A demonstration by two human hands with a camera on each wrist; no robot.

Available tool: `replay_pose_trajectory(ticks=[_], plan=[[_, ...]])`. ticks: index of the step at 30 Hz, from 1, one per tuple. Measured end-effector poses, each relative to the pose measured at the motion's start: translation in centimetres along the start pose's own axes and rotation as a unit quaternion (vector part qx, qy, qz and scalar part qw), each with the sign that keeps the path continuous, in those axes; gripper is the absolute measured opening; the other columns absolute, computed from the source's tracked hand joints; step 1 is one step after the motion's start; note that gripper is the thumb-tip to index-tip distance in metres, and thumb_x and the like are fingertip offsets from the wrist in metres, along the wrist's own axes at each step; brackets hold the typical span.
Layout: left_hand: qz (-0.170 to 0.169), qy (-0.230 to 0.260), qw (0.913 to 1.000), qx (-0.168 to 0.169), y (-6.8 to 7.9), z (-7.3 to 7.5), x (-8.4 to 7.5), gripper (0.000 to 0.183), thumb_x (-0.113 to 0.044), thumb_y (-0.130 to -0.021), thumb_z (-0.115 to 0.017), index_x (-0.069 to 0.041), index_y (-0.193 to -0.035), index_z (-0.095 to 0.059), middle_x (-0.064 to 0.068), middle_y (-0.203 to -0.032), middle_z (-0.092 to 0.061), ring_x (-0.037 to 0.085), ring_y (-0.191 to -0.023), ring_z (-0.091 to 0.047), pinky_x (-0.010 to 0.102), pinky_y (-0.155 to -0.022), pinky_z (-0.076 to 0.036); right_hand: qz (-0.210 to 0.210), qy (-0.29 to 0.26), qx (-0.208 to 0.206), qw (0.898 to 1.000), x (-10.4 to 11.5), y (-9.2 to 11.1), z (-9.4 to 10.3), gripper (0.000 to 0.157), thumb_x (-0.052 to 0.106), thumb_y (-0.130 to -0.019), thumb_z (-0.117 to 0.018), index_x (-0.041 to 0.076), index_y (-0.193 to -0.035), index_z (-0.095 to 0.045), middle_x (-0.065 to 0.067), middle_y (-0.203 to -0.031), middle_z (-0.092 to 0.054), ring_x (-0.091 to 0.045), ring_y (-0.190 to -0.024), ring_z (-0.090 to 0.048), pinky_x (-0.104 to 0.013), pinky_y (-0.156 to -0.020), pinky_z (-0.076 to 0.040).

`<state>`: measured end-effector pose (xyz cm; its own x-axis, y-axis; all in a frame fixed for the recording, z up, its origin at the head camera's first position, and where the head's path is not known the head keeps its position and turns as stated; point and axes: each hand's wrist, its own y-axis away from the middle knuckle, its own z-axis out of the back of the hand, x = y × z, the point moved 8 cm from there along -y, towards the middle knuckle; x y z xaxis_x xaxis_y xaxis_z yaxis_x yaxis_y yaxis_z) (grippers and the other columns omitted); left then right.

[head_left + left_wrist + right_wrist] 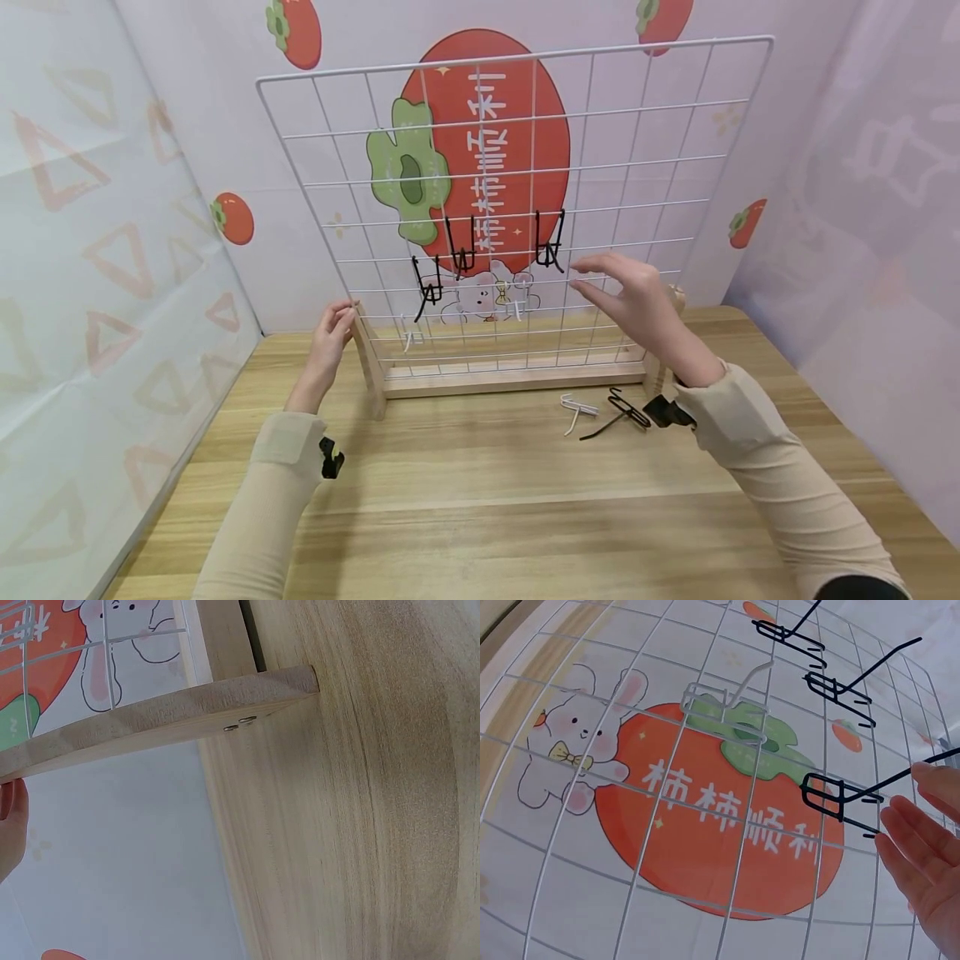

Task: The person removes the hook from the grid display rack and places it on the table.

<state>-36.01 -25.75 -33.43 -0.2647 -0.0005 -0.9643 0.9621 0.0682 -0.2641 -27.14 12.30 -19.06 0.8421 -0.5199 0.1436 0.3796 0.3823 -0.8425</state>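
Note:
A white wire grid [600, 167] stands upright in a wooden stand [517, 382]. My left hand [327, 337] grips the top of the stand's left side piece [369, 358]; its fingers show at the board's edge in the left wrist view. My right hand [633, 300] hovers before the grid, thumb and fingers apart with nothing between them. Just left of its fingertips hangs a black hook [549, 243], whose prong reaches toward the fingers in the right wrist view. Two more black hooks [462, 254] and two white hooks [514, 310] hang further left on the grid.
On the wooden table [465, 500], before the stand's right end, lie a loose white hook [577, 408] and a loose black hook [626, 410]. A printed cloth [645, 83] with a persimmon picture hangs close behind the grid, and cloth walls flank the table.

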Motion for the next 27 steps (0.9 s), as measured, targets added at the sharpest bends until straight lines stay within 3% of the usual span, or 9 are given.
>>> replay_pose_trajectory(ticks=[7,12,20,27], plan=[[-0.004,0.000,1.0000,0.000,-0.1,-0.1,-0.1,0.008,-0.017,-0.095,-0.042,-0.024,-0.097,-0.045,-0.009,-0.101,-0.049,0.003,-0.095,-0.044,0.037,-0.097,-0.027,-0.012,-0.014,-0.001,1.000,0.0,-0.6,-0.3,0.034,-0.004,-0.069,-0.071,-0.002,-0.102,-0.062,-0.014,-0.101,-0.064,-0.025,-0.094,-0.059,-0.032,-0.082,-0.045],[-0.010,0.000,0.9999,0.003,-0.1,0.0,-0.1,0.008,-0.017,-0.094,-0.042,-0.024,-0.096,-0.045,-0.011,-0.100,-0.049,0.003,-0.096,-0.044,0.041,-0.099,-0.025,-0.005,-0.029,-0.001,1.000,0.1,-0.9,-0.7,0.038,-0.005,-0.069,-0.070,-0.002,-0.106,-0.061,-0.014,-0.106,-0.062,-0.025,-0.098,-0.058,-0.030,-0.085,-0.044],[-0.008,0.002,1.0000,0.002,-0.1,-0.1,-0.2,0.006,-0.016,-0.094,-0.042,-0.020,-0.098,-0.045,-0.011,-0.098,-0.051,0.003,-0.094,-0.045,0.036,-0.096,-0.028,0.004,-0.046,-0.004,0.999,0.2,-1.5,-1.2,0.031,-0.007,-0.070,-0.069,-0.004,-0.100,-0.063,-0.016,-0.103,-0.063,-0.026,-0.096,-0.059,-0.027,-0.084,-0.044],[0.002,0.001,1.0000,0.002,0.1,-0.1,-0.1,0.006,-0.017,-0.095,-0.041,-0.022,-0.098,-0.044,-0.011,-0.102,-0.048,0.004,-0.095,-0.043,0.024,-0.087,-0.032,0.000,-0.052,-0.019,0.998,-0.1,-1.6,-1.3,0.022,-0.008,-0.071,-0.068,-0.005,-0.092,-0.065,-0.015,-0.098,-0.064,-0.026,-0.091,-0.061,-0.023,-0.082,-0.044]])
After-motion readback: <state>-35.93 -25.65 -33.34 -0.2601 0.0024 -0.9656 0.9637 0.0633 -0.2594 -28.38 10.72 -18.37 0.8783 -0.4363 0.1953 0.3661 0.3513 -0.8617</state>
